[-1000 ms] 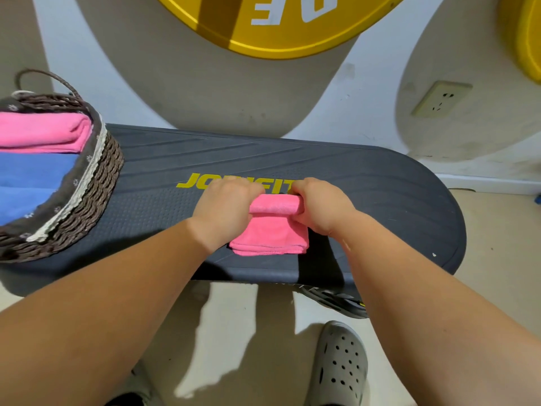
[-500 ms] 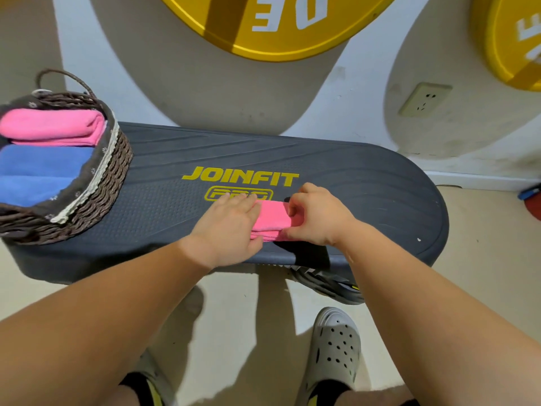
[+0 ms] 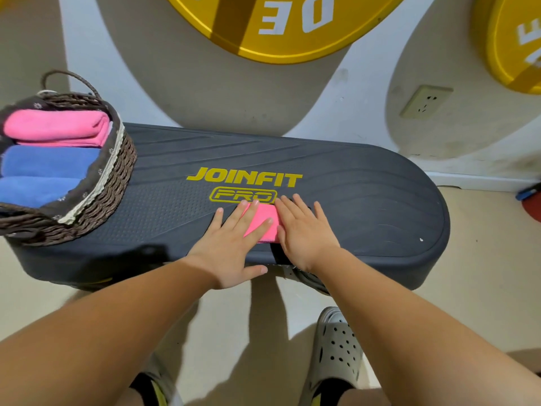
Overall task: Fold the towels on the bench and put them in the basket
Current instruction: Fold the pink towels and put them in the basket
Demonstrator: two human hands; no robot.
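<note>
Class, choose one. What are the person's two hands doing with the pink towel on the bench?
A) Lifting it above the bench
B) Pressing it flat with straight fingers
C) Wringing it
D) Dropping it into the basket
B: the left hand and right hand lie straight-fingered on the folded pink towel, which rests on the bench.

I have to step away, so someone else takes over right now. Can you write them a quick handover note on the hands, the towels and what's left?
Left hand: open, fingers flat, pressing the folded pink towel onto the bench.
Right hand: open, flat on that towel's right side.
Basket: at the bench's left end, holding a second pink towel and blue towels, all folded.
Done: the bench towel looks folded.
Left: put it in the basket. No other loose towel is in view.
</note>
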